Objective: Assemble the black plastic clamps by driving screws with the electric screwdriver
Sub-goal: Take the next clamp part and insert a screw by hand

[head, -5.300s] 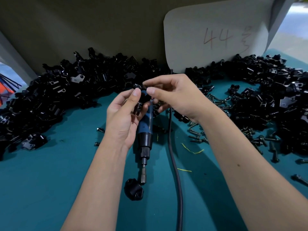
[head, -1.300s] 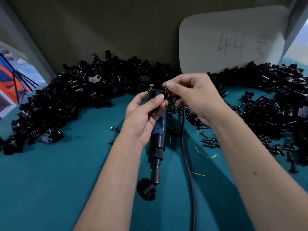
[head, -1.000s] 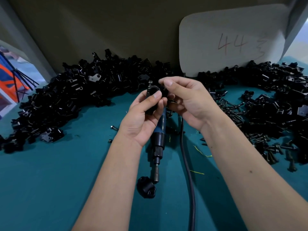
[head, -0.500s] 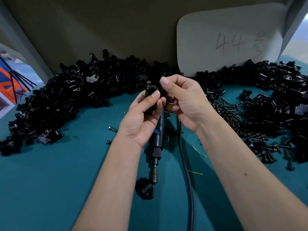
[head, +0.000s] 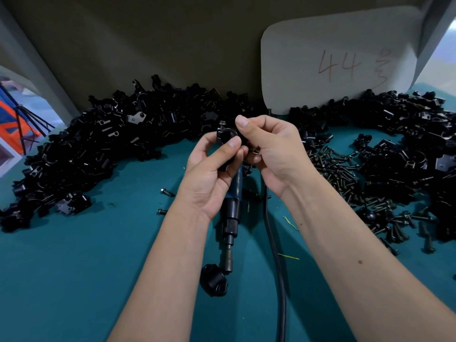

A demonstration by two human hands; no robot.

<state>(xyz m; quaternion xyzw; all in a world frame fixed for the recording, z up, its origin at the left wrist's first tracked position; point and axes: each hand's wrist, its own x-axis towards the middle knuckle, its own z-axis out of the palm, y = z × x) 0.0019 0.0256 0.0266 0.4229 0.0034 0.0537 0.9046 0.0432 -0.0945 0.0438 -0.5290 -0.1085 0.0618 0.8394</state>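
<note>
Nearest the front edge of the teal table (head: pixel 61 280), a lone black clamp (head: pixel 214 283) lies just beside the tip of the electric screwdriver (head: pixel 230 218). The tool lies flat with its bit toward the person and its cable (head: pixel 275 243) trailing alongside, probably parked within reach for the driving step.

Above its blue body, both hands work together in the air. The left hand (head: pixel 209 176) pinches a black clamp piece (head: pixel 225 137) between thumb and fingers, with a screw (head: pixel 222 123) standing up from its top. The right hand (head: pixel 274 149) has its fingers curled against the same piece, seemingly steadying it while the parts are seated by hand; the exact contact is hidden.

Toward the right edge a scatter of loose screws (head: pixel 333 166) lies close by for picking. Along the back edge, heaps of clamp parts (head: pixel 111 139) curve round the work area, under a card marked 44 (head: pixel 338 62).
</note>
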